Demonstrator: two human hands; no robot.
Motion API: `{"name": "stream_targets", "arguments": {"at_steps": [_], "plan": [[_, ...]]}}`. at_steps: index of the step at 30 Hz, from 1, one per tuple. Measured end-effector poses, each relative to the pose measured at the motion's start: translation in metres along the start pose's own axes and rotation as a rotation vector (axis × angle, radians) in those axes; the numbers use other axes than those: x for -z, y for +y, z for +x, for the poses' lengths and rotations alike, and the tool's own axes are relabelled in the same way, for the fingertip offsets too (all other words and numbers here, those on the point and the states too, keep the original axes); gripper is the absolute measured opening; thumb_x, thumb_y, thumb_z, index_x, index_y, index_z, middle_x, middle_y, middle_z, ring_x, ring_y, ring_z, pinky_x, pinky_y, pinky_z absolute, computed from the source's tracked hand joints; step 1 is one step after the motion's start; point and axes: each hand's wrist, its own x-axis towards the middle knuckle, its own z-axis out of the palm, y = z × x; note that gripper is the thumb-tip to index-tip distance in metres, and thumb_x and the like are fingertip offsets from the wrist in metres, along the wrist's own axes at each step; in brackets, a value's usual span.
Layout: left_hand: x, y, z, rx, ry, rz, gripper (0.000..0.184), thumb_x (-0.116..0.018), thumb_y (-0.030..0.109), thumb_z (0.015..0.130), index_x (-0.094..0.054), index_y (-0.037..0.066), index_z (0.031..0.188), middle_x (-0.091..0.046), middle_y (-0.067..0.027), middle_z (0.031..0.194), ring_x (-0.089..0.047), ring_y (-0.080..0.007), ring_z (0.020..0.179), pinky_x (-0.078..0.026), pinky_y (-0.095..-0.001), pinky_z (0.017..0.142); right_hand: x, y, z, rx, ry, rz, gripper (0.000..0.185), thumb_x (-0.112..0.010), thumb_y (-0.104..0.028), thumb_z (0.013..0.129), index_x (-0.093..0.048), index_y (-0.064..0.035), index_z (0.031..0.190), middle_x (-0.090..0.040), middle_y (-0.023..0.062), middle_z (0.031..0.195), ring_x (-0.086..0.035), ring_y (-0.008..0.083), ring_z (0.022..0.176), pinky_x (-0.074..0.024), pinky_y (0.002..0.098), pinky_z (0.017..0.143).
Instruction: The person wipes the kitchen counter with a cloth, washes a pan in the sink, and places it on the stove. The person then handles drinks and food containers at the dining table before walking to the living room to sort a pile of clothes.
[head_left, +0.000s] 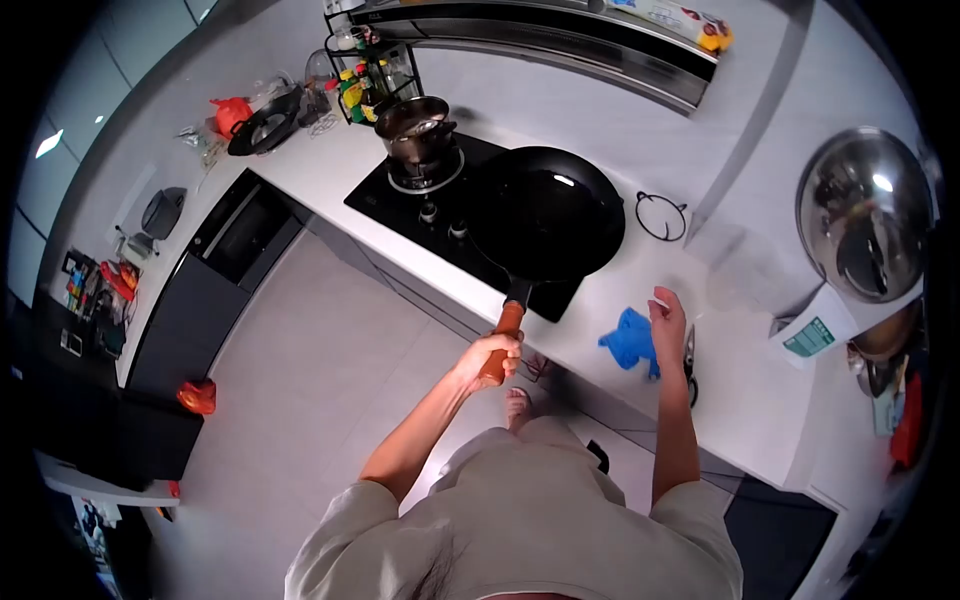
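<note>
My left hand (488, 360) is wrapped round the brown handle of a black wok (550, 220). The wok sits over the right side of the black cooktop (375, 200), and its inside looks bare. Above the white counter, my right hand (668, 322) is open with loosely bent fingers and holds nothing. Just left of that hand lies a crumpled blue cloth or bag (628, 338). Dark-handled scissors (691, 385) lie to its right, partly hidden by my forearm.
A pot (412, 125) stands on the left burner. A black ring stand (661, 217) lies right of the wok. Bottles fill a rack (372, 85) behind. A steel bowl (862, 210) rests at the far right. The range hood (560, 45) overhangs the cooktop.
</note>
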Motion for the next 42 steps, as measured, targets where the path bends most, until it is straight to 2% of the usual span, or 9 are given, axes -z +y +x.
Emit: {"name": "stream_targets", "arguments": {"at_steps": [16,22,25,28,29,31,33,38,42], "plan": [[0.068,0.137,0.092,0.348,-0.108,-0.021,0.022,-0.058,0.014,0.081,-0.046,0.008,0.097,-0.045,-0.0003,0.062,-0.046,-0.0101,0.053,-0.033,-0.0255,0.047,-0.098,-0.059,0.092,-0.028,0.317,0.045,0.023,-0.050,-0.002,0.092,-0.058,-0.0018,0.114,-0.065,0.0121,0.097,-0.061,0.0154,0.092,-0.0459,0.0252,0.080],[0.114,0.154,0.112,0.577,-0.226,0.131,0.025,-0.063,0.031,0.085,-0.052,0.009,0.087,-0.054,-0.0045,0.068,-0.056,-0.0165,0.061,-0.046,-0.0314,0.053,-0.192,-0.167,0.101,0.081,0.286,0.051,0.024,-0.054,-0.012,0.094,-0.057,-0.0014,0.116,-0.062,0.0055,0.110,-0.058,0.0131,0.099,-0.0443,0.0251,0.083],[0.127,0.188,0.101,0.613,-0.318,0.164,0.042,-0.062,0.044,0.086,-0.054,0.006,0.103,-0.060,-0.0111,0.095,-0.062,-0.0236,0.088,-0.051,-0.0338,0.076,-0.277,-0.239,0.109,0.114,0.242,0.058,0.026,-0.057,-0.016,0.093,-0.057,-0.0011,0.115,-0.061,0.0054,0.111,-0.057,0.0135,0.102,-0.0432,0.0245,0.084],[0.171,0.247,0.066,0.458,-0.483,0.458,0.057,-0.053,0.036,0.093,-0.033,0.005,0.137,-0.045,-0.0141,0.131,-0.054,-0.0266,0.114,-0.045,-0.0325,0.096,-0.377,-0.313,0.111,0.173,0.097,0.130,0.027,-0.057,-0.012,0.093,-0.056,-0.0007,0.117,-0.059,0.0065,0.115,-0.056,0.0140,0.106,-0.0420,0.0245,0.090],[0.182,0.256,0.063,0.408,-0.347,0.654,0.047,-0.052,0.024,0.095,-0.038,0.005,0.135,-0.045,-0.0115,0.132,-0.053,-0.0241,0.116,-0.045,-0.0317,0.096,-0.411,-0.333,0.108,0.183,0.059,0.165,0.027,-0.056,-0.010,0.093,-0.056,-0.0009,0.118,-0.059,0.0070,0.116,-0.056,0.0143,0.108,-0.0416,0.0247,0.092],[0.244,0.312,0.042,0.277,-0.502,0.519,0.041,-0.052,0.019,0.094,-0.043,0.005,0.132,-0.049,-0.0096,0.128,-0.051,-0.0204,0.117,-0.044,-0.0315,0.096,-0.485,-0.365,0.108,0.251,-0.044,0.147,0.028,-0.055,-0.004,0.092,-0.055,-0.0005,0.119,-0.058,0.0081,0.118,-0.056,0.0151,0.108,-0.0414,0.0259,0.094],[0.278,0.372,0.023,0.272,-0.173,0.474,0.041,-0.056,0.023,0.092,-0.049,0.005,0.128,-0.057,-0.0070,0.117,-0.056,-0.0170,0.107,-0.045,-0.0308,0.093,-0.561,-0.386,0.112,0.320,-0.167,0.125,0.028,-0.056,-0.004,0.091,-0.055,-0.0004,0.118,-0.059,0.0069,0.117,-0.057,0.0151,0.106,-0.0430,0.0260,0.092],[0.409,0.509,-0.022,-0.190,0.022,0.275,0.042,-0.060,0.022,0.087,-0.051,0.005,0.125,-0.061,-0.0045,0.111,-0.060,-0.0171,0.103,-0.047,-0.0303,0.090,-0.768,-0.388,0.134,0.425,-0.418,0.137,0.028,-0.059,-0.006,0.087,-0.058,-0.0046,0.115,-0.061,0.0064,0.111,-0.060,0.0151,0.097,-0.0494,0.0266,0.076],[0.497,0.615,-0.049,-0.303,0.215,0.153,0.034,-0.053,0.020,0.094,-0.050,0.003,0.123,-0.061,-0.0089,0.109,-0.061,-0.0176,0.100,-0.049,-0.0287,0.086,-0.925,-0.376,0.148,0.396,-0.591,0.209,0.027,-0.061,-0.008,0.084,-0.060,-0.0051,0.111,-0.063,0.0067,0.106,-0.062,0.0161,0.091,-0.0491,0.0266,0.072]]}}
